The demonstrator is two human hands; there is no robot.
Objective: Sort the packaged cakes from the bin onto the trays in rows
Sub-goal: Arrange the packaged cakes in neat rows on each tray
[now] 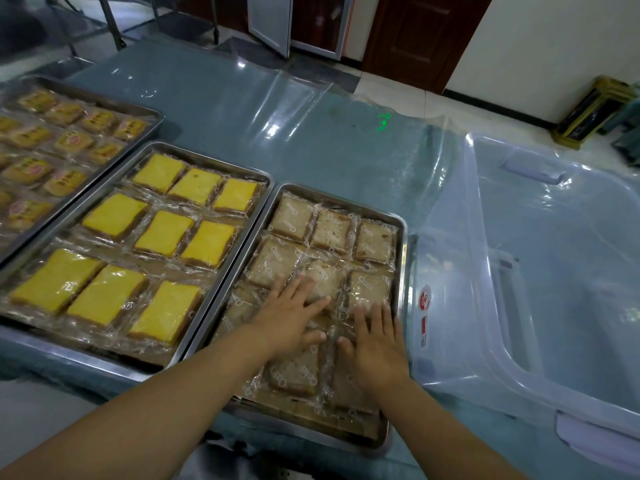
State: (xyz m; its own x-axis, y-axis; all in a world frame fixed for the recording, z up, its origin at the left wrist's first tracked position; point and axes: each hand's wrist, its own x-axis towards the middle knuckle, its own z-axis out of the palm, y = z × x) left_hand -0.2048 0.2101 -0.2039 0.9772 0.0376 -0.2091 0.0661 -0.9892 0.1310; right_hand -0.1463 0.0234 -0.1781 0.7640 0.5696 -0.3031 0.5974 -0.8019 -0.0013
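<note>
**On the right tray: squaring up the near rows**

On the rightmost rectangular steel tray [401, 258], both hands lie flat on the brown cakes in clear printed wrappers [292, 218]. The left hand [287, 317] and right hand [375, 344] have straight, spread fingers; they press and grasp nothing.

Step looks like final alignment, task near done.
- Push with flat palms and light pressure. The cakes look soft and the film slippery.
- Slide packets towards the tray walls and keep the columns matched to the two tidy far rows.
- The near rows look crowded and some wrappers overlap. Seat each packet flat, no stacking.

Containers:
- Right tray: brown cakes three across, about four rows, with the near ones partly under the hands.
- Middle steel tray [207, 157]: nine yellow-topped rectangular cakes [116, 214], three by three.
- Far-left steel tray [114, 105]: small orange labelled cakes [74, 140] in rows, partly out of frame.
- Large translucent plastic bin [446, 306] just right of the tray: no cakes visible inside.

All of it sits on the blue-grey worktop [311, 133] under clear sheeting.
</note>
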